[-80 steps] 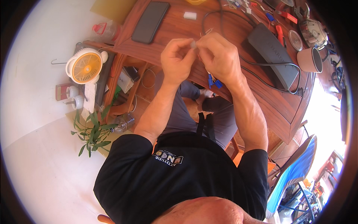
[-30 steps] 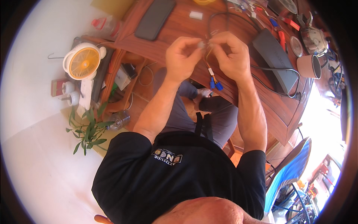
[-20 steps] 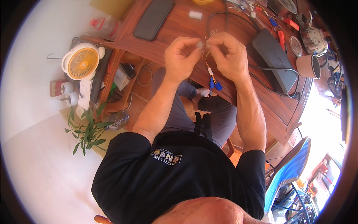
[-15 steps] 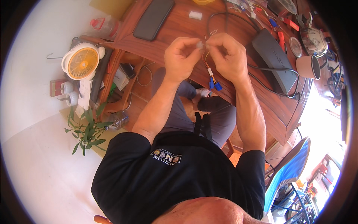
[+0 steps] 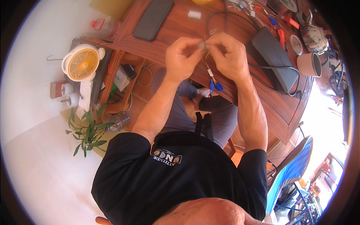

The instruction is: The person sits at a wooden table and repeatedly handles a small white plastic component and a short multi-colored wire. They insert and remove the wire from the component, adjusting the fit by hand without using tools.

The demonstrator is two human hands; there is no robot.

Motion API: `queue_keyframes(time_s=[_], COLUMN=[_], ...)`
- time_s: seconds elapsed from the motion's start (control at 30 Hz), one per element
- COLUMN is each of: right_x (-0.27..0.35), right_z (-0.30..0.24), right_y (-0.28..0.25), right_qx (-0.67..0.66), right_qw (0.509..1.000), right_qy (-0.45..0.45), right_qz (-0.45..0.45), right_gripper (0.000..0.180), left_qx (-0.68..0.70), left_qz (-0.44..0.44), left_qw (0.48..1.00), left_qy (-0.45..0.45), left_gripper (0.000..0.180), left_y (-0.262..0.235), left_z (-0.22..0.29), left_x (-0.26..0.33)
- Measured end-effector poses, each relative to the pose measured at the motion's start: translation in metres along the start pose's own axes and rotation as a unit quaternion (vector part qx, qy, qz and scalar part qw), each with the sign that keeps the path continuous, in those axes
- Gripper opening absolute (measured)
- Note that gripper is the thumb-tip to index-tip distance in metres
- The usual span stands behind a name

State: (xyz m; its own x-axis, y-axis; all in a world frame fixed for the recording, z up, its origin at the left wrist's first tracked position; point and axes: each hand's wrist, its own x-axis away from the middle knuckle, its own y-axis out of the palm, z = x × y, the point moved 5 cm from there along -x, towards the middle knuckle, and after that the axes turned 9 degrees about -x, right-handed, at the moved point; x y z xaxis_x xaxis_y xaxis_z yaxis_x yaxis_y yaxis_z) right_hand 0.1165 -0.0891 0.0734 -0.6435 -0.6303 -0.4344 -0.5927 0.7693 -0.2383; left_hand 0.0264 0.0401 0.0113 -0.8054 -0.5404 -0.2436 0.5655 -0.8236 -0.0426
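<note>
My left hand and my right hand meet fingertip to fingertip above the near edge of the wooden desk. Between them they pinch a small pale connector. From it a thin bundle of orange and yellow wires hangs down, ending in blue terminals over my lap. Both hands are closed on this wire piece.
On the desk lie a black phone, a small white block, a long black box with a cable, a brown mug and several small tools. A yellow fan, a plant and a blue chair stand around me.
The hands have stayed together on the wire piece with only small finger motions. The view has shifted slightly since the earliest frame.
</note>
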Motion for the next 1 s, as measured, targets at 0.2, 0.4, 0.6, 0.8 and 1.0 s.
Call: queue_keyframes(time_s=[0.2, 0.4, 0.6, 0.8, 1.0], right_x=[-0.001, -0.001, 0.000, -0.002, -0.004], right_z=[0.004, 0.003, 0.006, 0.007, 0.007], right_y=[0.004, 0.001, -0.003, -0.001, 0.004], right_qx=[-0.005, -0.012, -0.023, -0.028, -0.012], right_qw=[1.000, 1.000, 0.998, 0.999, 1.000], right_qy=[-0.013, 0.016, 0.060, 0.033, 0.027], right_qz=[-0.006, 0.014, 0.011, 0.001, 0.004], right_gripper=[0.006, 0.007, 0.006, 0.004, 0.004], left_qx=[-0.004, 0.001, -0.125, -0.041, -0.047], left_qz=[0.006, -0.027, -0.094, -0.074, -0.054], left_qw=[1.000, 0.999, 0.988, 0.996, 0.997], left_qy=[0.005, -0.019, 0.012, -0.029, -0.022], left_gripper=[0.020, 0.023, 0.025, 0.023, 0.021], left_y=[-0.002, 0.001, 0.003, 0.000, -0.003], left_z=[-0.002, -0.006, -0.001, -0.002, -0.002], left_x=[0.002, -0.005, -0.008, -0.005, -0.004])
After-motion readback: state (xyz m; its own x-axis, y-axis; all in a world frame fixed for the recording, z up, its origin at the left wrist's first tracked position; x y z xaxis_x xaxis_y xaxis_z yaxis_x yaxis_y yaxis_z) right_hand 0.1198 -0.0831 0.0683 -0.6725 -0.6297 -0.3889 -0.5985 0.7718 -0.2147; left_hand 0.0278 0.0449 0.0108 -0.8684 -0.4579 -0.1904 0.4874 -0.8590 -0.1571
